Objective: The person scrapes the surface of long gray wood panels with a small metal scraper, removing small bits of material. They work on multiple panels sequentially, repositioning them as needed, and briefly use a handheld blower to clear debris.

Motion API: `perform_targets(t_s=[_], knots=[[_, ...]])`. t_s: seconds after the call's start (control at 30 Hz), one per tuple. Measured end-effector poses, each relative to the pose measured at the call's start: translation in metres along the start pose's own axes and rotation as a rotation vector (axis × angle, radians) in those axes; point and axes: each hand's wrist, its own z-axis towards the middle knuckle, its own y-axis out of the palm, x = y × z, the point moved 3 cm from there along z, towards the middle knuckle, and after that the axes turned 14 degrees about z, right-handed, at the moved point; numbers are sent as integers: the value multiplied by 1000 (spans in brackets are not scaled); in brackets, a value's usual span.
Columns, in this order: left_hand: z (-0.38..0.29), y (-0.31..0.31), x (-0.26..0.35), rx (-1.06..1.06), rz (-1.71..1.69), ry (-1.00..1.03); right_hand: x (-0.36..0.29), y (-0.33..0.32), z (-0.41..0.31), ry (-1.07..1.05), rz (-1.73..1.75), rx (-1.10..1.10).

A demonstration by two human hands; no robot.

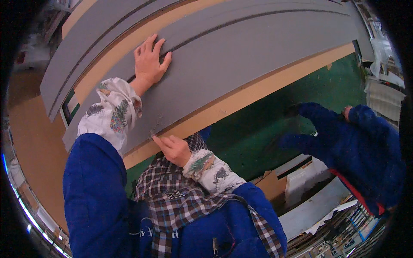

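A long grey panel (226,61) with a dark groove along it lies before me. My left hand (150,61) rests palm down on the panel, fingers spread, beside the groove. My right hand (174,148) is at the panel's near edge with its fingers curled and the fingertips touching that edge. Whether something small is pinched in them cannot be made out. Small pale shavings or dust (158,121) lie on the grey face just above those fingertips. Under the panel, a tan board (258,93) sticks out along the near side.
A second grooved grey panel (87,54) lies beyond the first. The green surface (251,142) is below the boards. At right stands another person in a dark blue jacket (364,151). A brown board (35,145) lies at left; board offcuts (300,183) lie lower right.
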Motion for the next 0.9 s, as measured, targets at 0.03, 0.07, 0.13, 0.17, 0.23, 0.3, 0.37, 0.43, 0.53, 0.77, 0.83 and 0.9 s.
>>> perform_targets(t_s=[0.03,0.07,0.13,0.17,0.23,0.3,0.37,0.43,0.53,0.77,0.83,0.9], knots=[[0,0,-1,-13,1,-6,3,-8,1,13,-22,41],[0,1,-3,-24,-8,-8,13,-23,4,56,-53,68],[2,1,-4,-39,-25,-2,36,-59,17,29,-111,201],[3,1,-4,-27,-28,5,51,-82,22,31,-147,239],[5,-3,-1,-18,-24,-11,75,-130,30,-14,-246,287],[5,-9,6,-35,-1,33,97,-198,24,-6,-399,325],[4,-14,13,-45,17,43,127,-264,26,43,-560,351],[3,-17,16,-53,44,42,158,-325,32,56,-569,449],[1,-16,15,-102,43,35,201,-402,43,172,-615,562],[12,-27,32,-88,79,113,176,-373,42,-99,-747,394],[33,-34,57,-77,57,120,140,-304,28,-157,-405,190],[70,-23,101,-75,21,95,120,-267,21,-134,-122,114]])
